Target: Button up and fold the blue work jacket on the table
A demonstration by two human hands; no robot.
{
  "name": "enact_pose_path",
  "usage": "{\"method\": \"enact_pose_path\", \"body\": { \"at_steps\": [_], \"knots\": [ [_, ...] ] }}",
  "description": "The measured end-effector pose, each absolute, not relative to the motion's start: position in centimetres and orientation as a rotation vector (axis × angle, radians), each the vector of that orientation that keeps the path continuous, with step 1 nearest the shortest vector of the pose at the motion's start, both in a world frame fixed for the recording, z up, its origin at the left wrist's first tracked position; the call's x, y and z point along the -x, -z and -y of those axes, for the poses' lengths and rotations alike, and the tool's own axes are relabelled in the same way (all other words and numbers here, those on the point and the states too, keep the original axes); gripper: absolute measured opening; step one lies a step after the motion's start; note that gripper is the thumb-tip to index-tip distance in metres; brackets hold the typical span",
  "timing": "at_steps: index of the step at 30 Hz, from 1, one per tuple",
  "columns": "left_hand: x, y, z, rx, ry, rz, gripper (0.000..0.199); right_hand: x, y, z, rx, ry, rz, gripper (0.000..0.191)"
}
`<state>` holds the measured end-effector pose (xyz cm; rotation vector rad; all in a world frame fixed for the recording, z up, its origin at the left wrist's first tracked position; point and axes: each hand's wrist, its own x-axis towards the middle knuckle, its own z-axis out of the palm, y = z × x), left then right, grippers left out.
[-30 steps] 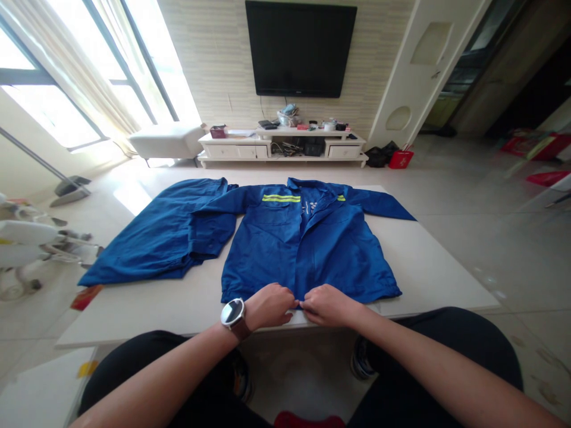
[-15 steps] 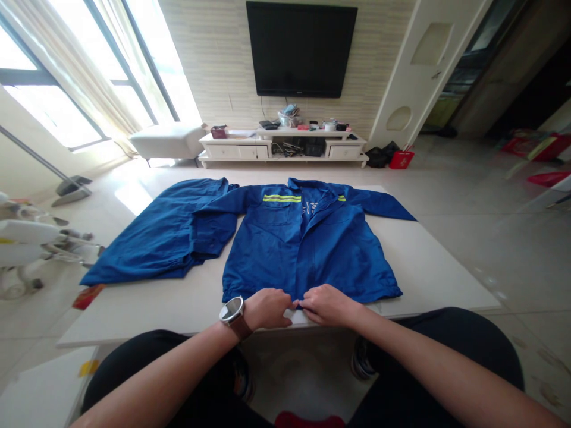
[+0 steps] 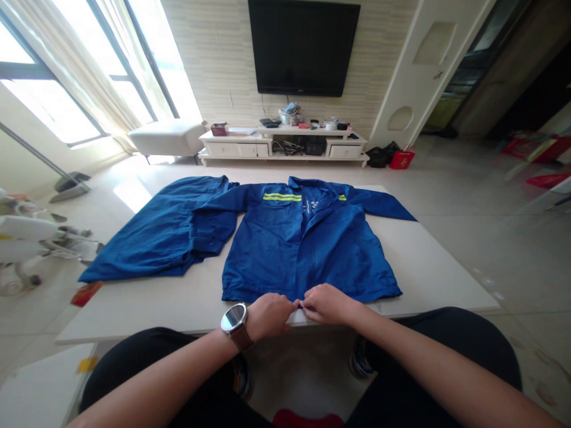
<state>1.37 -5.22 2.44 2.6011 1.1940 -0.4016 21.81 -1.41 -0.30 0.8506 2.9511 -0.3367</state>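
A blue jacket (image 3: 267, 249) with yellow-green stripes lies spread on the white table (image 3: 441, 273), its collar at the far side. At the middle of its near hem, my left hand (image 3: 271, 315), below a wrist watch (image 3: 234, 317), has its fingers closed on the hem. My right hand (image 3: 329, 303) pinches the hem just beside it, the fingertips of both nearly touching. Folded blue trousers (image 3: 151, 238) lie left of the jacket, near one sleeve.
Beyond the table stand a white TV cabinet (image 3: 232, 148), a grey stool (image 3: 167, 139) and a red bag (image 3: 402, 158). A television (image 3: 303, 47) hangs on the wall. My knees are under the near table edge.
My left hand has turned slightly, its knuckles now more rounded over the table edge. The right hand and the jacket look almost the same.
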Motion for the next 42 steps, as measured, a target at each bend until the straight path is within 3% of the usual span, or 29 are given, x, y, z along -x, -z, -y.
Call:
{"method": "enact_pose_path", "body": {
  "at_steps": [14,30,33,42],
  "knots": [
    [-1.2,-2.9,4.8,-2.587,0.375,-1.146,0.044,-21.8,0.2,1.5,-0.875,0.343,-2.936,0.029],
    [0.3,-2.4,3.1,-2.606,0.225,-1.148,0.033,-21.8,1.3,1.4,-0.878,0.295,-3.060,0.017],
    [0.6,-2.1,2.8,-2.609,0.274,-1.158,0.030,-21.7,1.8,1.4,-0.852,0.261,-3.071,0.026],
    [0.0,-2.8,3.5,-2.560,0.364,-1.178,0.030,-21.5,1.9,1.0,-0.837,0.378,-3.056,0.020]
  ]
}}
